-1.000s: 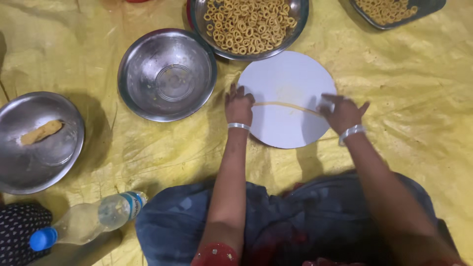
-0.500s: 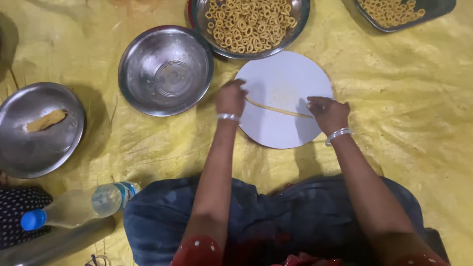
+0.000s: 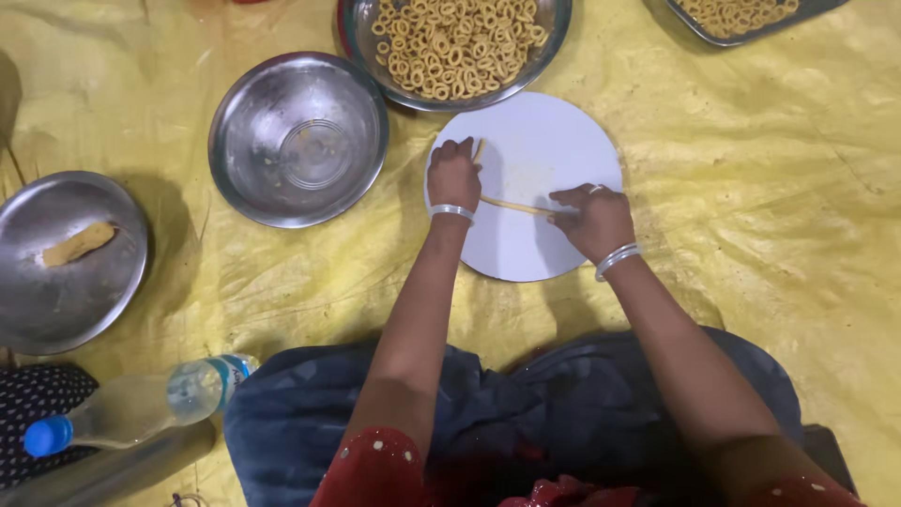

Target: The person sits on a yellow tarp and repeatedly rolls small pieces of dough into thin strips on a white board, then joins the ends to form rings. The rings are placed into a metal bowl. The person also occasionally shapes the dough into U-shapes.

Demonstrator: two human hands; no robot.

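Hands closer together | left hand (image 3: 454, 175) bends dough strand (image 3: 514, 205) end upward

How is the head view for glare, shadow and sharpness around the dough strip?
Head view: sharp on the white round board; the dough strip reads clearly between left hand and right hand; soft hand shadows on the board; mild glare in the empty steel bowl; left edge darker.

We sit on a crinkled yellow plastic sheet (image 3: 751, 188) spread over the floor. Directly on it lie a round white board (image 3: 554, 131), an empty steel bowl (image 3: 298, 139), a steel bowl of dough rings (image 3: 455, 47), a flat steel plate (image 3: 70, 268) (one dough lump on it) and a clear plastic bottle (image 3: 141, 406), lying on its side.
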